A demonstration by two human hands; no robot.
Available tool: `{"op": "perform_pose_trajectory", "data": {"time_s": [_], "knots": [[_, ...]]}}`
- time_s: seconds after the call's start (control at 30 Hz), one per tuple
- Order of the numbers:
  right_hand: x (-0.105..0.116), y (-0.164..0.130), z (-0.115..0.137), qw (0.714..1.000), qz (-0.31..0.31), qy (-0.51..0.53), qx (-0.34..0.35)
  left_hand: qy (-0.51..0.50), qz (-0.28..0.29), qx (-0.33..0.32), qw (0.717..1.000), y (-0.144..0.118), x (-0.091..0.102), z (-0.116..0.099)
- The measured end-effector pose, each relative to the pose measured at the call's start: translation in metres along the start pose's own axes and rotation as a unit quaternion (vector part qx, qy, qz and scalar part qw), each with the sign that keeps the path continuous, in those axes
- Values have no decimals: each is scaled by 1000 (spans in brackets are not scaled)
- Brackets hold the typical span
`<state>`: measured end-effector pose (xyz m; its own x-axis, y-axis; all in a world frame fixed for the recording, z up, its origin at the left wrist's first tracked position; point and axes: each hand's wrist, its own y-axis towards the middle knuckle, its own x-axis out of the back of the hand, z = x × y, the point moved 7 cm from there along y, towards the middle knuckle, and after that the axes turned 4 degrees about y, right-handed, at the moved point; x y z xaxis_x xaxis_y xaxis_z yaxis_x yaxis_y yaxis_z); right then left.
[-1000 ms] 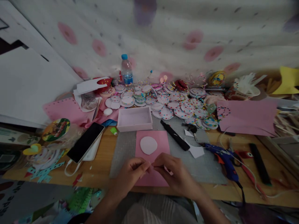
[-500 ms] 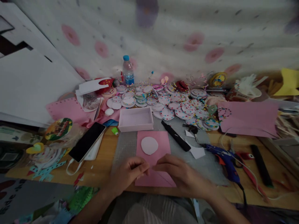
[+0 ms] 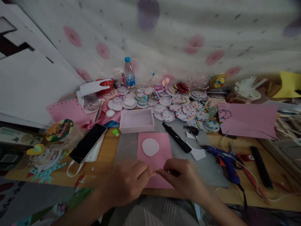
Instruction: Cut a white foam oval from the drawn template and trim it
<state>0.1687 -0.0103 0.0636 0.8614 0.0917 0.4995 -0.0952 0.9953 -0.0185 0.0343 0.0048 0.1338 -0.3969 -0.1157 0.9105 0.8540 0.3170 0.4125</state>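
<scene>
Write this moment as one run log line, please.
left hand pinching | right hand pinching | both over pink sheet | white disc on sheet

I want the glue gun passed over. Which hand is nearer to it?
Right. The right hand lies just left of the glue gun; the left hand is farther left, beyond it.

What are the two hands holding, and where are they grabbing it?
The left hand and right hand bring their fingertips together over the near edge of the flat pink paper sheet. They seem to pinch something there, but blur hides what.
</scene>
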Motion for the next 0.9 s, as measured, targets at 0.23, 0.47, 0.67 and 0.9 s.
{"op": "perform_pose_trajectory", "data": {"time_s": [0.23,0.47,0.67,0.9], "knots": [[-23,2,-19,889,104,407,-184,140,-70,-136,978,-2,7,-12],[-41,-3,-26,721,158,630,-242,105,-85,-131,982,-7,6,-8],[-15,2,-19,875,19,467,-128,-280,-50,178,942,-10,-16,28],[20,-23,58,916,12,-142,374,-762,199,474,393,-40,-77,10]]}}
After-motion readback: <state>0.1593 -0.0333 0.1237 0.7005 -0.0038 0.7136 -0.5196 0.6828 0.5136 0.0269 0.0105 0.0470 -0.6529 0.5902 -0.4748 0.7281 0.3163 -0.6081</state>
